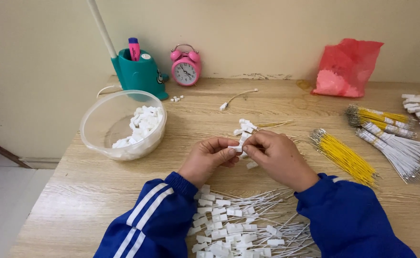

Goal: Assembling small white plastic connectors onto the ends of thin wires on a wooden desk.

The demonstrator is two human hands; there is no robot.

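Observation:
My left hand [210, 157] and my right hand [279, 157] meet at the middle of the wooden table [76, 191], both pinching one small white plastic connector [236, 148] between the fingertips. A few more white connectors with thin wires [248, 126] lie just beyond the hands. Near the table's front edge, between my blue sleeves, a pile of white wires fitted with connectors [241, 224] is spread out. A clear plastic bowl [100, 129] at the left holds loose white connectors [143, 124].
Bundles of yellow wires [344, 155] and white wires [401, 153] lie at the right. At the back stand a teal pen holder [140, 74], a pink alarm clock [186, 67] and a red plastic bag [346, 67]. A single wired connector [236, 98] lies behind.

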